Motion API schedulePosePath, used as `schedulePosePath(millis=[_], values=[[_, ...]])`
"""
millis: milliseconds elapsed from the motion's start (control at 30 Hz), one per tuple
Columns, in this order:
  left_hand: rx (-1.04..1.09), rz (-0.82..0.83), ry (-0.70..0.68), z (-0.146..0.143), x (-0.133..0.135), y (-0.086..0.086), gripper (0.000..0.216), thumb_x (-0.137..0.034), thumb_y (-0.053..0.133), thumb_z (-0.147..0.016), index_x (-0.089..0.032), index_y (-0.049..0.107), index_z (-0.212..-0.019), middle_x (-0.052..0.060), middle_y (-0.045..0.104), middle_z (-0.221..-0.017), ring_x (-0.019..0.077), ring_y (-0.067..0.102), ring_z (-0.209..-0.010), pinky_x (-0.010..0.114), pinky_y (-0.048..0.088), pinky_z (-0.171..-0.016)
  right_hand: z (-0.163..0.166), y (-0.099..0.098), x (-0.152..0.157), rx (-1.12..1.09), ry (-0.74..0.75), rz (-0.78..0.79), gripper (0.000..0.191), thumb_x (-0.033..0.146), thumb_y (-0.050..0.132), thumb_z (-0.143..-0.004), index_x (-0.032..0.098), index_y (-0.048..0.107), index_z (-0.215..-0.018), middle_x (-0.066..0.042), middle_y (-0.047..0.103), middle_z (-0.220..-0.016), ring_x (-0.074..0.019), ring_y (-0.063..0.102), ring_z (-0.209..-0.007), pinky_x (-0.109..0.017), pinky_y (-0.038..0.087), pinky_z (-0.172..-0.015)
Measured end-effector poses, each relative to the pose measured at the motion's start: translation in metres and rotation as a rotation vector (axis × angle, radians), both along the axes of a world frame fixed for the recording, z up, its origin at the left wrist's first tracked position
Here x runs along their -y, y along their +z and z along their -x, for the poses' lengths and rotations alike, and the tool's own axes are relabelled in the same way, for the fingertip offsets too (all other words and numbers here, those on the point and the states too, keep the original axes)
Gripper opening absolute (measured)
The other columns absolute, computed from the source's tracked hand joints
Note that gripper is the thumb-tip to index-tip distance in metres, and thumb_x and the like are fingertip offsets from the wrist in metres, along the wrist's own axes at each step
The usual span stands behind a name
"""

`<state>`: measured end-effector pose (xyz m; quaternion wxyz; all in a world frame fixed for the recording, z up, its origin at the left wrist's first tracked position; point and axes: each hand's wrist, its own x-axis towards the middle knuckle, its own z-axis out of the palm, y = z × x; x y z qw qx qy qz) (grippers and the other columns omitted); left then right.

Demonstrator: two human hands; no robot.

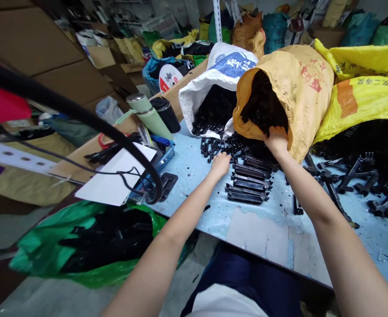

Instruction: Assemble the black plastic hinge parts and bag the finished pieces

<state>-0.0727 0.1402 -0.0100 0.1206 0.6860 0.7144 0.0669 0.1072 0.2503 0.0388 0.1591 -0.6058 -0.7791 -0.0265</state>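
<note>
My left hand [220,164] is low over the blue tabletop, its fingers curled at the edge of a pile of small black plastic parts [210,147]. What its fingertips hold, if anything, is hidden. At the mouth of an orange woven sack [308,88], my right hand [276,139] has its fingers bent against the dark parts inside; whether it grips one I cannot make out. Between my arms lies a row of long black plastic pieces [248,184], side by side. A white woven sack [189,103], lying open behind my left hand, holds more small black parts.
Loose black arm-like parts [355,174] spread to the right beside a yellow sack [362,97]. On the left are a green bottle [150,119], a black cup [166,114], a blue basket [165,160] and white paper [114,176]. A green bag [45,246] hangs below the table edge.
</note>
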Motion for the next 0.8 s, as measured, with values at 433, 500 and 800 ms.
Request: schedulePosePath(millis=[433,500,800], values=[[0.696,-0.238,-0.178,-0.049,0.124,0.000,0.023,-0.022,0.049,-0.082,-0.017,0.054,-0.104,0.007,0.062,-0.099,0.0202,0.059,-0.093,0.034,0.048,-0.082,-0.173,-0.037,0.289,-0.238,0.446,0.222,0.026,0.041,0.053,-0.082,0.024,0.062,-0.099,-0.008,0.066,-0.091,-0.0227,0.063,-0.082,-0.039,0.051,-0.072],[0.767,-0.227,-0.161,-0.066,0.144,-0.003,0.024,-0.025,0.041,-0.087,-0.017,0.056,-0.105,0.007,0.063,-0.099,0.0193,0.060,-0.093,0.033,0.048,-0.083,-0.159,-0.047,0.295,-0.157,0.371,0.242,0.041,0.050,0.053,-0.079,0.023,0.059,-0.110,-0.011,0.063,-0.105,-0.0273,0.058,-0.097,-0.047,0.047,-0.082],[1.080,-0.163,-0.160,-0.107,0.192,-0.001,0.039,-0.033,0.042,-0.088,-0.014,0.054,-0.119,0.005,0.055,-0.091,0.0050,0.048,-0.044,0.023,0.048,-0.048,-0.088,-0.056,0.283,-1.051,0.164,0.562,0.057,0.058,0.033,-0.086,0.024,0.043,-0.131,-0.003,0.060,-0.076,-0.0149,0.056,-0.057,-0.031,0.050,-0.051]])
